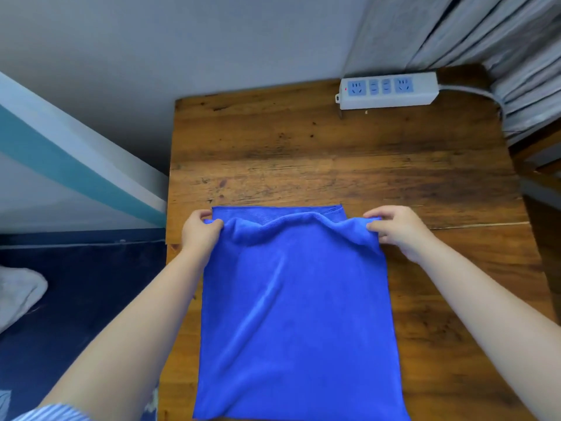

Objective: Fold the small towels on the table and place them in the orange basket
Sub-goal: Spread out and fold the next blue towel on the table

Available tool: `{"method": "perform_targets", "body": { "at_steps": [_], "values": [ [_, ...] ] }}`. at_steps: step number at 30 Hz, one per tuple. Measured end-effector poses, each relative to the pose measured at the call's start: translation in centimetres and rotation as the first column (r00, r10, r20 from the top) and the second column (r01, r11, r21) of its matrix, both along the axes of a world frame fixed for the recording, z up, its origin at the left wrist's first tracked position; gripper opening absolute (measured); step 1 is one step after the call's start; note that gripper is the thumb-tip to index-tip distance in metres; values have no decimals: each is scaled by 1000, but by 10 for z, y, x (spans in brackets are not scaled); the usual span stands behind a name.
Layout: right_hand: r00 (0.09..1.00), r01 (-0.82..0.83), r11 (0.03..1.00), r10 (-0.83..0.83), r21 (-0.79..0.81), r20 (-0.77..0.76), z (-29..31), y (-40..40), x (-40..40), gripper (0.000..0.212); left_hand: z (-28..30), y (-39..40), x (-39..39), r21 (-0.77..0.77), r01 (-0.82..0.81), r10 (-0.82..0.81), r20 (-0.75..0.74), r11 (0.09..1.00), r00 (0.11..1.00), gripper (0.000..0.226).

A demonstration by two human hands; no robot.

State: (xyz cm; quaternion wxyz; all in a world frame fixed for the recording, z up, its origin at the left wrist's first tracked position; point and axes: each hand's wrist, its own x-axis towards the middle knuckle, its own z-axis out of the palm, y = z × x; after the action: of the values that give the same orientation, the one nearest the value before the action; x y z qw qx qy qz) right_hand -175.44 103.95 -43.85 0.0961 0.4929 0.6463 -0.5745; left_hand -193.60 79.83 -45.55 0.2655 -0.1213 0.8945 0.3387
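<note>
Only one blue towel (291,299) is in sight, a plush microfiber rectangle with a stitched hem, spread on the wooden tabletop (334,153) and running from the near edge to about the middle. Its upper layer is being lifted at the far end, where the cloth bunches into soft ridges, and a strip of a lower layer shows flat just beyond it. Two bare hands work it. The left hand (200,230) has its grip narrow, thumb and fingers pinching the far left corner of the raised layer. The right hand (397,227) does likewise at the far right corner, fingers curled over the fold of fabric. Both forearms reach in from the near side, one along each long edge of the towel.

One white power strip (388,90) lies at the far right of the tabletop, a long plastic block with four blue socket faces and a small red light at its left end; no writing on it can be read. Its grey cord trails off toward pleated grey curtains (485,31). The tabletop is dark-stained, knotty planking with worn grain. Left of it lie dark blue bedding (76,299) and one crumpled white cloth (18,293)
</note>
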Motion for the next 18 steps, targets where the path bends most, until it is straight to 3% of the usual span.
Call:
{"method": "perform_targets", "body": {
  "at_steps": [2,4,7,12,16,18],
  "values": [
    [992,-103,983,113,-153,55,7,-9,14,17,2,-6,2,98,63,-68,51,993,996,31],
    [968,-209,960,230,-188,99,7,-19,25,14,4,-14,3,96,180,-188,81,979,979,21],
    [901,-393,906,414,-159,130,4,-36,32,12,7,-28,2,-45,306,-305,17,951,952,14],
    [744,-628,766,643,-139,182,11,-66,25,20,20,-53,-3,-287,418,-414,78,862,907,34],
    [660,-747,619,649,242,379,14,-73,1,30,33,-64,-15,-332,470,-494,14,818,869,31],
    [711,-703,598,567,385,416,11,-77,-13,29,38,-62,-19,-324,491,-529,-33,808,848,28]
  ]
}}
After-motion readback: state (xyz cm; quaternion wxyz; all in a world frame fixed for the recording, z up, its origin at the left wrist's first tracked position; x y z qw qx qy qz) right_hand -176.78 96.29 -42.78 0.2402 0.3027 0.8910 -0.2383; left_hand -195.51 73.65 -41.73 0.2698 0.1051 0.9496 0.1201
